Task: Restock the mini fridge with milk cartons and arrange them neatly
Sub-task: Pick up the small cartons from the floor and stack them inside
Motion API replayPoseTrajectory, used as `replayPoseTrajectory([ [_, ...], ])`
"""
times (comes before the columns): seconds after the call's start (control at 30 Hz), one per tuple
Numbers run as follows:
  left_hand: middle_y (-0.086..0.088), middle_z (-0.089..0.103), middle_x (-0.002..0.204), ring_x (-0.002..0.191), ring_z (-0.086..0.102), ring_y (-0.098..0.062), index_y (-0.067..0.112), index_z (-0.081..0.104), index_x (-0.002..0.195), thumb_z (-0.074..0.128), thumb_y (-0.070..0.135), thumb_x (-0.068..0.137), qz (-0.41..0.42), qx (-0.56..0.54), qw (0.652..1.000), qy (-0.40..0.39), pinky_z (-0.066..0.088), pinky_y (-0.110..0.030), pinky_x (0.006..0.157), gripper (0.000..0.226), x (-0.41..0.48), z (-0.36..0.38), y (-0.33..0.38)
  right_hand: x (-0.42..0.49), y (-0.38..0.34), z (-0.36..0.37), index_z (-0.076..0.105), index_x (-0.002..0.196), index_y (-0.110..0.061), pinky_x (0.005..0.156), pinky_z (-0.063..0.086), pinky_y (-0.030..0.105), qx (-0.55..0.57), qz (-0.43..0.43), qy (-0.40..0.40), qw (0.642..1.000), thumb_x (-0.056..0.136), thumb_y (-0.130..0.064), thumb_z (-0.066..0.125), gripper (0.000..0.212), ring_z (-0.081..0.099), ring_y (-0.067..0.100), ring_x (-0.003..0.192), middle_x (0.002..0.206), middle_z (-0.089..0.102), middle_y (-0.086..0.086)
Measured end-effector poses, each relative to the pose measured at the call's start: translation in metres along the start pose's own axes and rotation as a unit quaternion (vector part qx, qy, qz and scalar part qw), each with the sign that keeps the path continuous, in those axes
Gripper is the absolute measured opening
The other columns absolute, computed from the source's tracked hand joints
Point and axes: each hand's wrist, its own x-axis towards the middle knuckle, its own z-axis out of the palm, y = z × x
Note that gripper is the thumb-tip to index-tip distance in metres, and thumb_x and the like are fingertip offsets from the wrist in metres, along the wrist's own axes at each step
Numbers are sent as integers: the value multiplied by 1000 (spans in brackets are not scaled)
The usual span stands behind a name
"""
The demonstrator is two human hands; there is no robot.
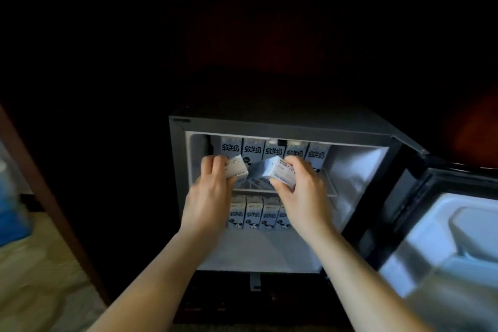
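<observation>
Bare forearms reach into the open mini fridge, left hand curled round a tilted milk carton, right hand gripping a second carton, both above its upper shelf

Upper-shelf cartons: five, in one row.
Lower-row cartons: four in view, one partly hidden.
Held cartons: two.
Mini fridge: one.

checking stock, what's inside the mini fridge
Upper shelf: back row of five upright cartons. Lower row: four visible. In front, left hand holds one carton, right hand another carton, hiding whatever sits behind.
</observation>
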Motion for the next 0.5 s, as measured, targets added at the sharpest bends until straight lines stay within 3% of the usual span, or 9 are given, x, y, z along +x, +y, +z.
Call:
replayPoseTrajectory([
  [0.13,-6,40,128,95,62,-33,10,39,129,45,20,97,10,-13,1000,-2,49,-35,69,34,16,5,-7,4,10,18,53,126,-9,68,49,22,3,-25,-24,999,87,-19,65,42,56,10,85,112,59,3],
  [0.23,-6,39,130,96,62,-30,11,38,131,47,19,96,23,-15,1000,-11,50,-33,71,37,24,11,-7,8,11,26,54,126,-8,70,46,19,-2,-44,-21,999,87,-16,66,42,57,10,87,114,59,5],
  [0.33,-5,39,129,98,61,-31,14,37,131,48,20,95,8,-32,999,-11,54,-41,77,38,28,16,-8,12,10,32,52,130,-10,76,43,15,1,-44,-12,999,88,-19,65,45,60,14,98,121,58,4],
  [0.5,-5,40,130,96,62,-32,15,39,130,47,19,96,9,-46,999,-4,54,-45,78,36,31,15,-10,19,10,35,52,130,-9,81,46,21,-15,-53,12,998,87,-19,65,46,63,20,102,124,58,6],
])
